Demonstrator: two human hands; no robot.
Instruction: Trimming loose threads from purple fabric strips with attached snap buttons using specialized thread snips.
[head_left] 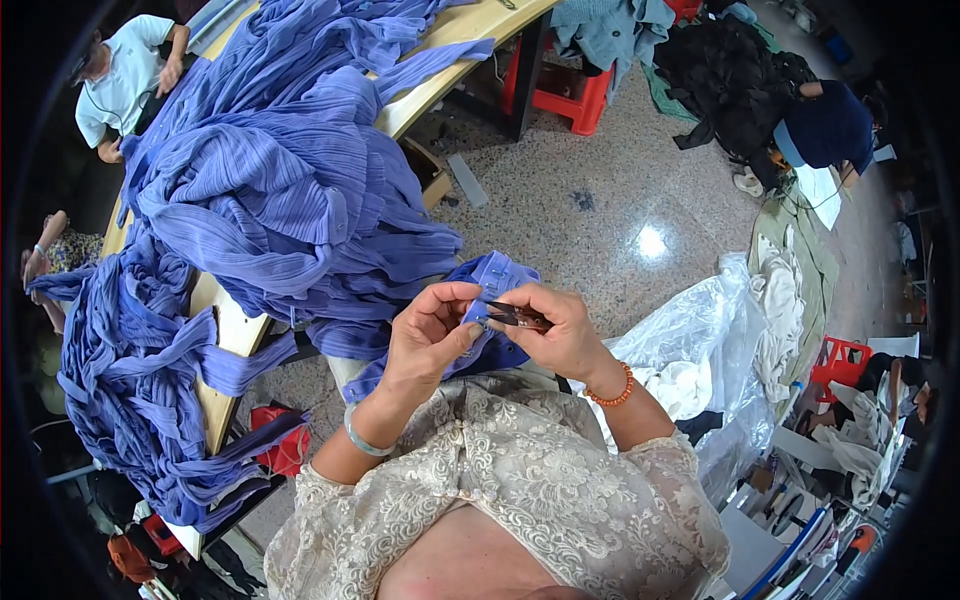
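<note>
Pinched between the thumb and fingers of my left hand (432,325) is the edge of a blue-violet garment (495,270), which hangs down in front of my lap. My right hand (556,325) grips small dark thread snips (515,316), with the blades pointing left and touching or very close to the held edge. Whether the blades are on a thread is too small to tell. Just beyond my left hand lies a large heap of ribbed blue-violet garments (270,190).
The heap covers much of a wooden table (440,60) on the left. A red stool (575,100) stands beyond. Clear plastic sheeting (690,320) with white cloth lies on my right. One co-worker (130,70) is at the far left, another person (825,125) by dark cloth at far right.
</note>
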